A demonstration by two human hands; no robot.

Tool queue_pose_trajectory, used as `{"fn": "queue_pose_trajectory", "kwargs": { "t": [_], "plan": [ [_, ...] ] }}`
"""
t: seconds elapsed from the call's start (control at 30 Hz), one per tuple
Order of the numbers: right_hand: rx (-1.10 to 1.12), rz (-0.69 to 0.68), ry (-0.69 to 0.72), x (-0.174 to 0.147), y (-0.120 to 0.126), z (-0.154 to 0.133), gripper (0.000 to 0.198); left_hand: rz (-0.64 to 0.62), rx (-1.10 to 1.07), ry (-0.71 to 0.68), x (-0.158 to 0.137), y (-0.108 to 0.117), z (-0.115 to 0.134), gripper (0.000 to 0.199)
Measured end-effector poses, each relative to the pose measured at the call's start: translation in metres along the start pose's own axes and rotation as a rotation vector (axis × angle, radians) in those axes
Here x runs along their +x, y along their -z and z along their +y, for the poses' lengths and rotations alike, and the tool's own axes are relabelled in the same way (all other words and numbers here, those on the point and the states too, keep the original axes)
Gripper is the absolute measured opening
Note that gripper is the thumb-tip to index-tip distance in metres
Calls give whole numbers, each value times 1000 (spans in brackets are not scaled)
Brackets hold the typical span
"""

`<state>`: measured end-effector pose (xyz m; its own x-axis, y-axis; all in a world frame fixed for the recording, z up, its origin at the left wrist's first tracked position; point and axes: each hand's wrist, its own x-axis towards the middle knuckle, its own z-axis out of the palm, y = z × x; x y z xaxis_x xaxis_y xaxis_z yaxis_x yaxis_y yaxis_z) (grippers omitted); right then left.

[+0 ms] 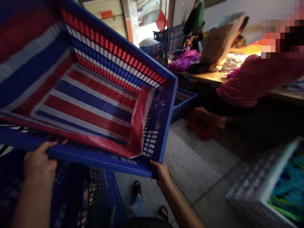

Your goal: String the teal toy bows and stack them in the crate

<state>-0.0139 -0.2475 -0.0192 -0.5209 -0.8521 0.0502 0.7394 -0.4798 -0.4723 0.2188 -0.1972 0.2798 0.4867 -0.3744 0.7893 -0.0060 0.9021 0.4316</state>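
In the head view, both forearms are stretched forward and upward. The left hand (39, 163) is closed on the near rim of a blue plastic crate (163, 126), thumb laid over the edge and fingers hidden beneath. The right hand (161, 172) is clamped on the crate's near right corner, with fingers curled under the rim. The crate is held raised and tilted, with its open side turned toward the camera, directly above and in front of both hands. Its walls are perforated in a grid of slots; inside, it is lined with a glossy woven sheet (95, 104) striped red, white and blue, one corner folded over. Below the hands, another blue slotted crate (104, 193) is seen. On the concrete floor (204, 167), sandalled feet are visible. To the right, a person in a red top (256, 79) is bent over a counter (285, 93).
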Motion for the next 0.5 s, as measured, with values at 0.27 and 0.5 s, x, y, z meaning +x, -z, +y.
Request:
{"fn": "queue_pose_trajectory", "kwargs": {
  "t": [0.27,0.5],
  "plan": [
    [182,135,-96,-30,81,101,33,-279,7,-18,-115,-22,17,46],
    [375,272,-190,-82,143,166,31,-600,85,-26,-182,-60,-14,47]
  ]
}}
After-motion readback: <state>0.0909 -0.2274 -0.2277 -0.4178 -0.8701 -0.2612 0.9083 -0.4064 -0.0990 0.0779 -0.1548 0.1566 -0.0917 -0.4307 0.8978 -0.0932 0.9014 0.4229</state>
